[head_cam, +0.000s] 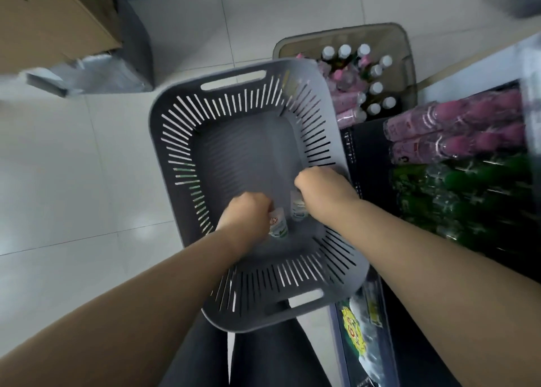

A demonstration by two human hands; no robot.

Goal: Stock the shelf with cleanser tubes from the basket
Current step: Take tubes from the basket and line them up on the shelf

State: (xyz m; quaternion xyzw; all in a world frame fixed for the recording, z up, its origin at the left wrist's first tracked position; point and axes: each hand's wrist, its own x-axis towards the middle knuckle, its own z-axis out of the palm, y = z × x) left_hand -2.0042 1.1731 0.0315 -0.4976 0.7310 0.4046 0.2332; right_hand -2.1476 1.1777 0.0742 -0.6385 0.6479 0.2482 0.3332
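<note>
Two small white-and-green cleanser tubes (278,225)

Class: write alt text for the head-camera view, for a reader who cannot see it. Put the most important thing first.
Two hands reach into a grey slotted basket: the left hand grips one white-and-green cleanser tube, and the right hand grips a second tube. Pink bottles and green bottles lie on the shelf to the right.
</note>
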